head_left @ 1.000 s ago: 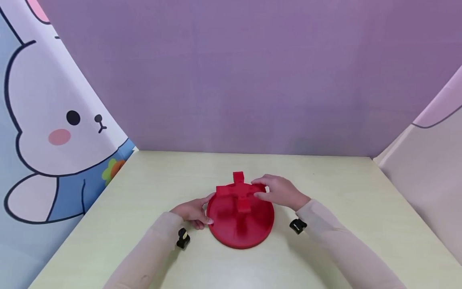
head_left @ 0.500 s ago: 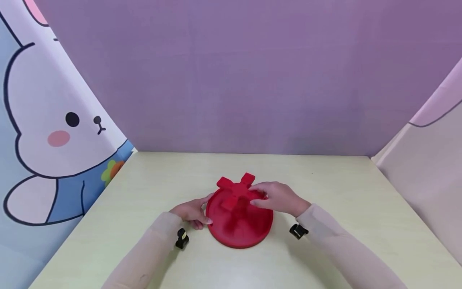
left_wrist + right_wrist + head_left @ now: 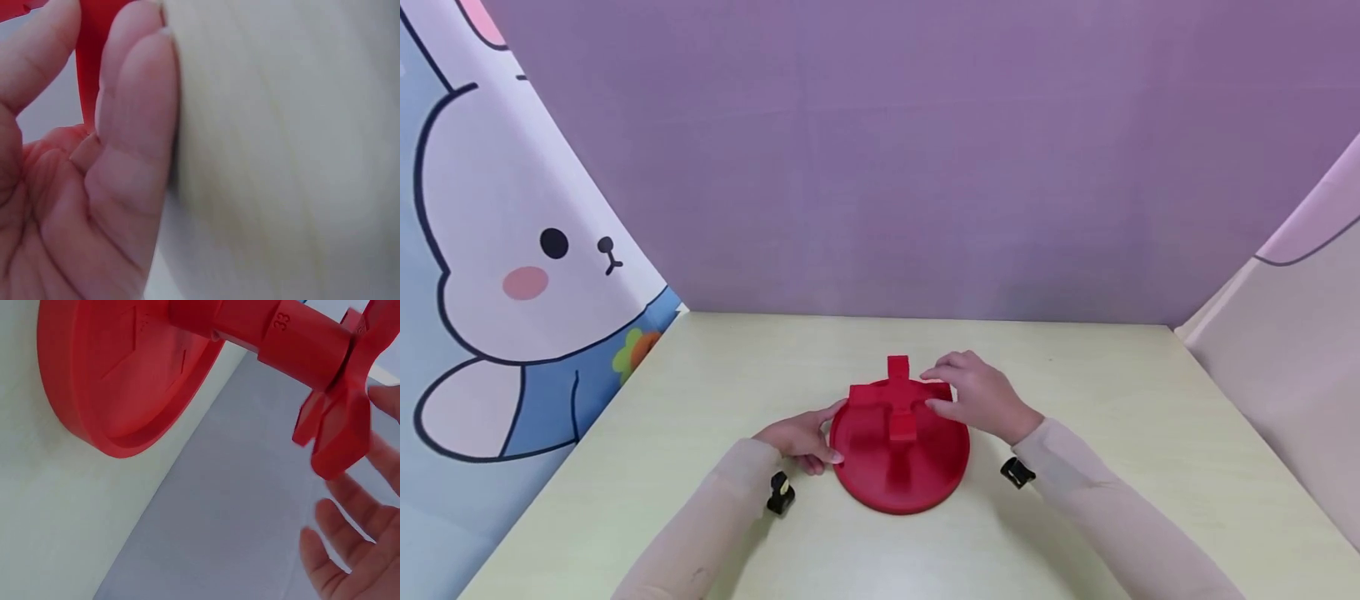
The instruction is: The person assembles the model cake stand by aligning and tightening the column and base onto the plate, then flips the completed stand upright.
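A red round base [image 3: 872,483] lies on the table, with a raised rim. From it rises a red post [image 3: 306,344], marked with the number 33, topped by a red cross-shaped knob [image 3: 898,392]. My left hand [image 3: 801,440] grips the base's left rim, thumb over the edge; in the left wrist view, the hand's [image 3: 94,175] fingers lie low against the table. My right hand [image 3: 988,400] is beside the knob's right arm, thumb and fingers spread apart. Seen from the right wrist, the hand's [image 3: 369,544] fingers are loosely extended around the knob, not closed on it.
The pale wood-look table [image 3: 737,358] extends around the base. A purple backdrop [image 3: 925,167] stands along its far edge. A panel with a cartoon rabbit [image 3: 512,200] borders the left, and a pale panel [image 3: 1285,350] the right.
The knob has turned from straight to diagonal and then to straight again. My right fingers have lifted and spread around its right arm. The left hand stays on the rim.
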`<state>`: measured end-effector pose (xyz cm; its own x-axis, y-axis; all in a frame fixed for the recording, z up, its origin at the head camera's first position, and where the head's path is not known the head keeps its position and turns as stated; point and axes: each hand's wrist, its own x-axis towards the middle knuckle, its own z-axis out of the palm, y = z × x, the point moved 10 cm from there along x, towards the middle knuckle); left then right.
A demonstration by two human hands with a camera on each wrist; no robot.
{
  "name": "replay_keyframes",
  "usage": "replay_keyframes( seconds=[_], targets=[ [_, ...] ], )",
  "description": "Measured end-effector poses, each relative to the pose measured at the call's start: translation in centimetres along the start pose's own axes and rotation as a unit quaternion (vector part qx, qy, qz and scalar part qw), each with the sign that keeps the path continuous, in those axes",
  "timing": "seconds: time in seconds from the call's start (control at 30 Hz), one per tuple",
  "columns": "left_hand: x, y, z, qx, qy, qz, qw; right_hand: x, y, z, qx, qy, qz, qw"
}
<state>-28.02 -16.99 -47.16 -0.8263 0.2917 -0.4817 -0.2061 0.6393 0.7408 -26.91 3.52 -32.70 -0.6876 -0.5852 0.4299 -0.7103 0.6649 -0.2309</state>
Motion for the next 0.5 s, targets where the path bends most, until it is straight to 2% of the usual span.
replay_keyframes(
  seconds=[0.17,0.33,0.5],
  targets=[
    [0.1,-0.1,0.0,-0.003,0.005,-0.007,1.0000,-0.2,0.3,1.1,-0.002,-0.044,0.012,0.9990],
    [0.2,-0.3,-0.1,-0.006,0.011,-0.017,0.9998,-0.5,0.4,1.2,0.015,-0.055,0.034,0.9978],
    [0.0,-0.1,0.0,-0.011,0.005,-0.008,0.9999,-0.6,-0.1,1.4,0.022,-0.064,0.039,0.9969]
  ],
)
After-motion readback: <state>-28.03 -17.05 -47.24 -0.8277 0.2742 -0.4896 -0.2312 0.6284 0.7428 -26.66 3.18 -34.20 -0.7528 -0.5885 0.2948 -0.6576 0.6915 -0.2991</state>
